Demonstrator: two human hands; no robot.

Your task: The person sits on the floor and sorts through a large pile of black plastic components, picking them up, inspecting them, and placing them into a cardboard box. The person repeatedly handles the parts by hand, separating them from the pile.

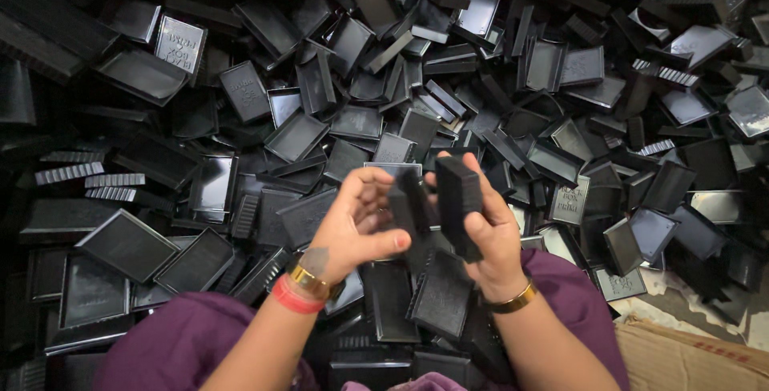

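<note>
Heaped black plastic box halves point(561, 62) all around; left hand point(360, 219) fingers curled on one half point(408, 203), right hand point(489, 235) gripping another point(458, 199), held facing as if for mating.

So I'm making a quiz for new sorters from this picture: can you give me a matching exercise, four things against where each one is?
Things:
1. left hand
2. right hand
3. cardboard box
4. red bangle

Places:
A. bottom right corner, beside the heap
B. on the left wrist, next to a gold one
C. gripping an upright black box piece
D. curled around a black piece, thumb pointing right

Pairs: 1-D, 2-C, 3-A, 4-B
</note>
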